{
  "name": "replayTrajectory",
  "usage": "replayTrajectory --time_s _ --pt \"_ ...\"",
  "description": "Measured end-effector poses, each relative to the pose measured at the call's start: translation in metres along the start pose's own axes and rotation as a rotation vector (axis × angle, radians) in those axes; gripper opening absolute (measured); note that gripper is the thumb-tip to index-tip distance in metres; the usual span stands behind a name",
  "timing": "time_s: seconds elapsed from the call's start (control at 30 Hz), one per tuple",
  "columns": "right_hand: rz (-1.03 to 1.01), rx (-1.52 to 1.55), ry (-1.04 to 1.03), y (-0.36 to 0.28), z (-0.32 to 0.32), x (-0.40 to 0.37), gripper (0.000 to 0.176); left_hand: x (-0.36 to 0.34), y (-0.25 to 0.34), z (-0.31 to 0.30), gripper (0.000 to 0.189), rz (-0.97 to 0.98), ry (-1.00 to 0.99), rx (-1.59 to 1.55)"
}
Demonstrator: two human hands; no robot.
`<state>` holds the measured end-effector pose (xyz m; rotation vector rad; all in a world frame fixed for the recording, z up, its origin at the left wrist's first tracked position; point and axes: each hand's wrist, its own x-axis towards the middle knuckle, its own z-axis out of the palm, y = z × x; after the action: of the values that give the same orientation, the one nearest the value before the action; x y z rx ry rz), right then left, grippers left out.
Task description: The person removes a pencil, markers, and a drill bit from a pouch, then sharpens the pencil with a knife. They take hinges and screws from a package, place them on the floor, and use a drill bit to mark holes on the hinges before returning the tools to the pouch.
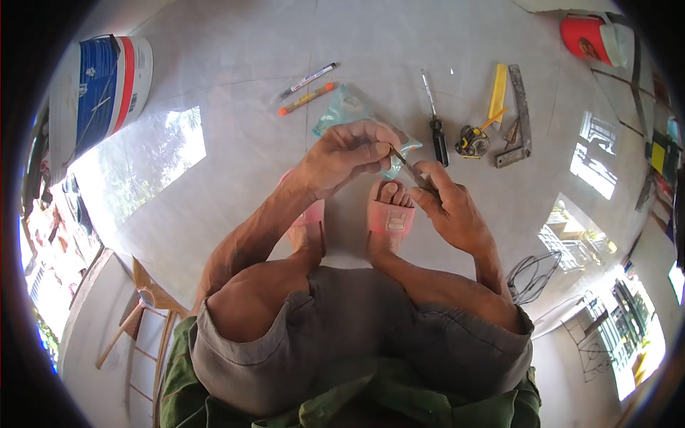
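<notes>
My left hand is closed in a pinch on a small dark piece whose shape I cannot make out. My right hand grips a thin metal tool, perhaps a blade, whose tip meets the piece at my left fingertips. Both hands are above the floor, just ahead of my feet in pink sandals. Beneath and beyond my left hand lies a teal plastic bag, partly hidden by it. A screwdriver with a black handle lies beyond my right hand.
A marker and an orange-capped pen lie ahead on the left. A tape measure, yellow strip and metal square lie to the right. Buckets stand far left and far right. A cable coil is by my right knee.
</notes>
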<state>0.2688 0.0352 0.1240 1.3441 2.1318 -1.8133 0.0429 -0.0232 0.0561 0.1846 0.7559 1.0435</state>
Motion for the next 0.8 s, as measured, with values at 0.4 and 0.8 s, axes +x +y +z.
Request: replayTrajectory --time_s 0.4,0.8 --pt "0.126 0.855 -0.189 0.049 0.050 0.008 0.034 0.015 0.018 -0.027 0.015 0.056 0.132 0.193" --pt "0.186 1.062 -0.144 0.053 0.056 0.014 0.031 0.014 0.014 -0.003 0.015 -0.205 0.094 0.539"
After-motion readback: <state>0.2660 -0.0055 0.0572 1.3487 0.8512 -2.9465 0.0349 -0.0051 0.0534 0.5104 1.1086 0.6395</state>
